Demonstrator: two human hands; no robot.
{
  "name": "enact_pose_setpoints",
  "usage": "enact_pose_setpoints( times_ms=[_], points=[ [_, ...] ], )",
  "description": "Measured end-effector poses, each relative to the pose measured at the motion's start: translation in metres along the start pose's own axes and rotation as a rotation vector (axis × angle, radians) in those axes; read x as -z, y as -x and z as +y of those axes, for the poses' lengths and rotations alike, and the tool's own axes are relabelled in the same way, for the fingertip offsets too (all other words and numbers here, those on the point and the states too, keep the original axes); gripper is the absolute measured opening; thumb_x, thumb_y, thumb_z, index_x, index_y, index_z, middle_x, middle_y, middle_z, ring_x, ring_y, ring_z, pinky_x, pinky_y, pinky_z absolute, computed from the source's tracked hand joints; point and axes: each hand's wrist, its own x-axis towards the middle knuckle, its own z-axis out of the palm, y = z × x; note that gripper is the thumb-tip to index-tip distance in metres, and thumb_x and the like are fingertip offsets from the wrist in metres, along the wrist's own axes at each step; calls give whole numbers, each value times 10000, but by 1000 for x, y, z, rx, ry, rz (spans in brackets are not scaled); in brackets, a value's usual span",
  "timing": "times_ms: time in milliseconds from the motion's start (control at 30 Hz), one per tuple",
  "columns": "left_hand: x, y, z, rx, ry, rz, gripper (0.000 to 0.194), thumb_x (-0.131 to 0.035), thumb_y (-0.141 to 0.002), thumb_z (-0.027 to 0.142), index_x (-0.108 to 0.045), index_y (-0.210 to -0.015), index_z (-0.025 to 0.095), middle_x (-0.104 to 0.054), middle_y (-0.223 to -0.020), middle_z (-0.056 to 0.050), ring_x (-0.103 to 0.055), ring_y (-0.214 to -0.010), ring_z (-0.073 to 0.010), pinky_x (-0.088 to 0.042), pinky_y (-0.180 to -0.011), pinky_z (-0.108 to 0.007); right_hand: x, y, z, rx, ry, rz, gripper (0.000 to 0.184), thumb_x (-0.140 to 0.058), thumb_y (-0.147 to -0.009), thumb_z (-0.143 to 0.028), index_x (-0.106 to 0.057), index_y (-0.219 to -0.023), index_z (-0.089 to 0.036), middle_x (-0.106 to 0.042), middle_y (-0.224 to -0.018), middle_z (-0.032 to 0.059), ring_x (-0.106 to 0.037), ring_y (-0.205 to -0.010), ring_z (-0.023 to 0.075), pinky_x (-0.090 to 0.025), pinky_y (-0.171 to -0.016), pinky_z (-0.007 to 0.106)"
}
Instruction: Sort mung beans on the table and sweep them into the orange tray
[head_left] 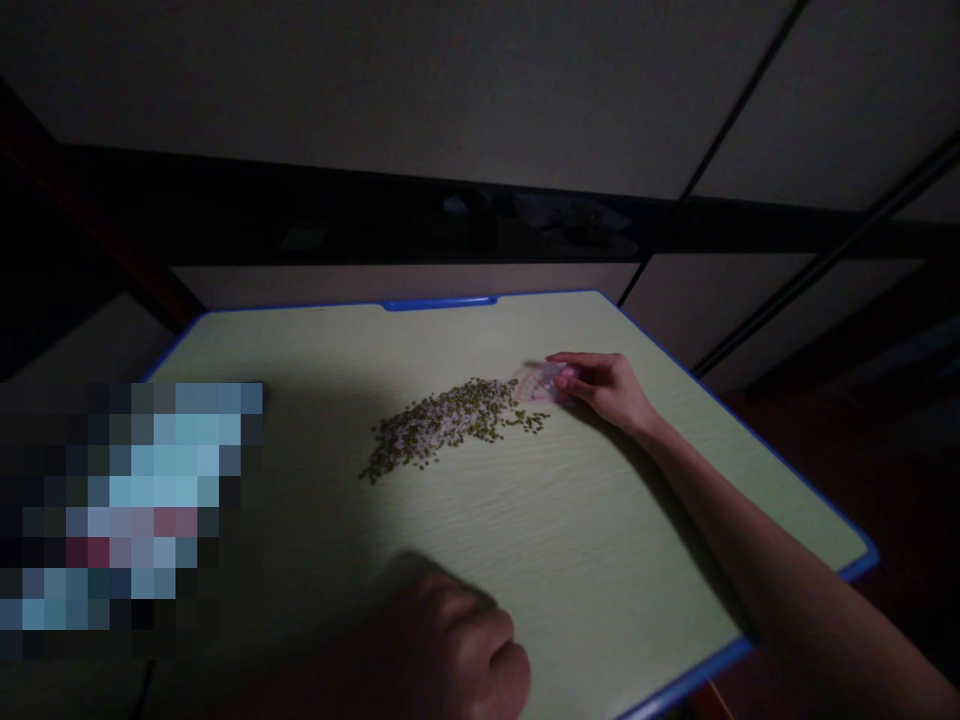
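A loose, elongated pile of small green beans mixed with whitish grains [450, 420] lies on the pale table [300, 560]. At the pile's right end, my right hand [604, 388] pinches a clear pinkish protractor [536, 384] between thumb and fingers. The protractor's far edge is beside the beans, low over the tabletop, and its curved markings show faintly. Near the table's front, my left hand [480, 650] is curled into a fist, apart from the pile. Its palm is hidden, so whatever it may hold cannot be seen.
A blue rim edges the table, with a raised blue strip [440, 303] at the back. Pale cabinet panels [412, 90] and a dark recess [375, 225] stand behind. On the left, a pixelated bright patch [165, 460] hides what is there. The room is dim.
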Motion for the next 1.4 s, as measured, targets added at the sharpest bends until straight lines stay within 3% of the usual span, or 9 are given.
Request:
enact_pose_setpoints(
  times_ms=[600,867,1400],
  points=[
    [-7,2,2,43,-10,19,266,-760,-693,231,-497,-662,194,-542,-607,72,-475,-526,-109,-330,-467,-297,-1,1,1,24,-88,-67,345,-687,-651,-275,-739,-949,-111,-698,-749,73,-556,-603,145,-465,-558,298],
    [-5,3,2,42,0,33,298,-784,-674,278,-499,-658,195,-536,-597,75,-467,-512,-110,-328,-462,-299,-2,1,-1,24,-54,-62,395,-681,-650,-277,-729,-977,-60,-678,-711,72,-542,-573,137,-467,-564,304],
    [-4,-1,1,35,0,-17,242,-755,-692,221,-516,-676,190,-558,-624,61,-464,-533,-106,-322,-460,-277,-5,3,-2,62,-63,-116,328,-689,-671,-244,-743,-971,-121,-712,-732,62,-571,-577,138,-502,-571,298]
  ],
)
